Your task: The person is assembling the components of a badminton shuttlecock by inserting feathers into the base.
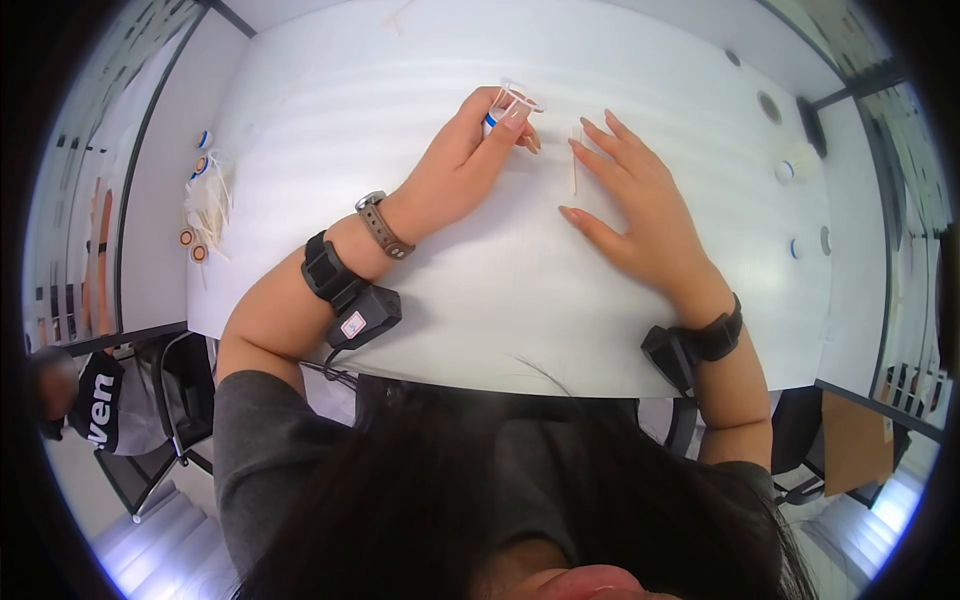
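Observation:
My left hand (480,150) is closed around a small clear container (518,106) with a flared rim and a blue band. Fingers and thumb cover part of its side. To the right, my right hand (635,200) is open, fingers spread and palm down low over the white table (480,300). A thin pale stick (575,178) stands out beside its fingertips, between the two hands; its upper end overlaps the index finger in this view.
At the table's left edge lies a clear bag of thin sticks (208,205), with several small round blue-and-brown pieces (199,253) around it. A small clear round container (785,171) and a blue-edged piece (796,248) sit at the right. White partitions (165,200) flank the table.

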